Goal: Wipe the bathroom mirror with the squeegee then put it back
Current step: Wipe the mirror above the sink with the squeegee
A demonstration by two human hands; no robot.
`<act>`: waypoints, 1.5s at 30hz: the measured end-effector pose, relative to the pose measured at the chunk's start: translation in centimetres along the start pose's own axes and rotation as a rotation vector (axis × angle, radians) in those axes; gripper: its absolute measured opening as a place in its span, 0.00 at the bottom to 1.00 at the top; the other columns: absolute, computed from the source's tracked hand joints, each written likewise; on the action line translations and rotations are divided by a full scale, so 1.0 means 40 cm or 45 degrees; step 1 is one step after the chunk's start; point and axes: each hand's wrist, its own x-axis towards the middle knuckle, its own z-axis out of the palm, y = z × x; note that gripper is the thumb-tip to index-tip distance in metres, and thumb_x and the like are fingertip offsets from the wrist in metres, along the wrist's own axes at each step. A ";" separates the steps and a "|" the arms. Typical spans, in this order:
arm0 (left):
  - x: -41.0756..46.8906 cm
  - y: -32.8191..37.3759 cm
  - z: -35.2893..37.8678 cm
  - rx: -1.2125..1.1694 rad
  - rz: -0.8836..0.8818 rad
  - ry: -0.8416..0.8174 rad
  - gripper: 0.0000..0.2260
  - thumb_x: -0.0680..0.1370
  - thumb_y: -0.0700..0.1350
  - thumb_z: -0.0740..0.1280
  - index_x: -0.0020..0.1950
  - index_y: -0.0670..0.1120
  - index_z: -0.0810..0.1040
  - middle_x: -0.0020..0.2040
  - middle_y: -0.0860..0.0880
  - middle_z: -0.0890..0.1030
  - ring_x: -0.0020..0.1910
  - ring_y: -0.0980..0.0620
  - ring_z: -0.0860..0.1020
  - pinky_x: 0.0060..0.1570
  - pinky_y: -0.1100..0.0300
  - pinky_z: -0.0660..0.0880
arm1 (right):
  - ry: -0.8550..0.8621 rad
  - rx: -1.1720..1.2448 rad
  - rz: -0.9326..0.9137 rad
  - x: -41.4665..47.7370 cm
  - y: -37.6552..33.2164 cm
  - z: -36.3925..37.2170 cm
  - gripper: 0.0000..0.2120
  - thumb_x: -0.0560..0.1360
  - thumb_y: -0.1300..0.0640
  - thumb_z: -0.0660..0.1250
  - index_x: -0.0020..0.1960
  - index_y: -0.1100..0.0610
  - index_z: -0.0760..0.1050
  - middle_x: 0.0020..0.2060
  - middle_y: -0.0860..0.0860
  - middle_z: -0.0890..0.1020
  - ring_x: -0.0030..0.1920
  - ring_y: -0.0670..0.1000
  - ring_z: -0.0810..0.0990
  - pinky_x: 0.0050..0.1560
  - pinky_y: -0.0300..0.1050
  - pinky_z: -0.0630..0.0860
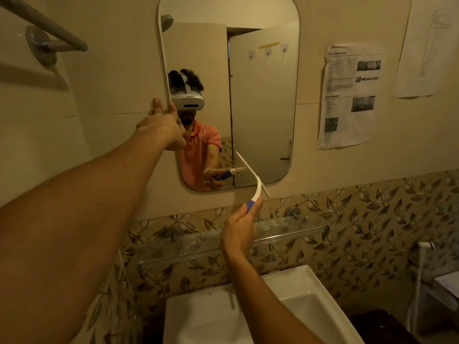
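Mid-wipe, near the end of a stroke. Right hand (239, 229) curled round the blue-and-white handle of the squeegee (258, 188), blade slanted across the lower right of the mirror (263, 95), close to the bottom rim. Left hand (161, 125) stretched out, fingers straight, holding nothing, at the mirror's left edge; possibly bracing there, contact unclear. Next probably calls for lifting the blade up for another pass, pressed flat, before putting it back; storage spot not visible.

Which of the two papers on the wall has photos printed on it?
The printed sheet nearest the mirror, carrying text and small dark photos; the paper farther right shows only a faint line sketch.
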 end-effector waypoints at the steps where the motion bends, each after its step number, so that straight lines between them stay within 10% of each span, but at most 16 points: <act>1: 0.000 0.001 0.000 -0.004 -0.003 0.000 0.44 0.78 0.44 0.66 0.82 0.50 0.36 0.79 0.41 0.32 0.80 0.37 0.46 0.71 0.36 0.63 | -0.020 -0.004 -0.002 -0.004 0.003 -0.005 0.26 0.86 0.49 0.49 0.82 0.44 0.45 0.38 0.51 0.79 0.35 0.48 0.79 0.30 0.39 0.71; 20: -0.016 0.014 -0.003 -0.047 -0.077 0.006 0.45 0.77 0.47 0.69 0.82 0.52 0.39 0.80 0.44 0.32 0.80 0.37 0.49 0.72 0.38 0.61 | -0.183 -0.605 -1.055 0.283 -0.253 -0.111 0.29 0.86 0.46 0.50 0.82 0.43 0.40 0.32 0.51 0.76 0.30 0.52 0.76 0.33 0.54 0.79; 45: 0.022 -0.002 0.020 -0.004 -0.093 0.013 0.46 0.74 0.42 0.67 0.81 0.56 0.39 0.80 0.49 0.31 0.79 0.34 0.53 0.72 0.36 0.62 | -0.211 -0.688 -0.868 0.107 0.290 -0.120 0.29 0.82 0.40 0.40 0.77 0.36 0.28 0.29 0.50 0.72 0.26 0.50 0.70 0.25 0.44 0.66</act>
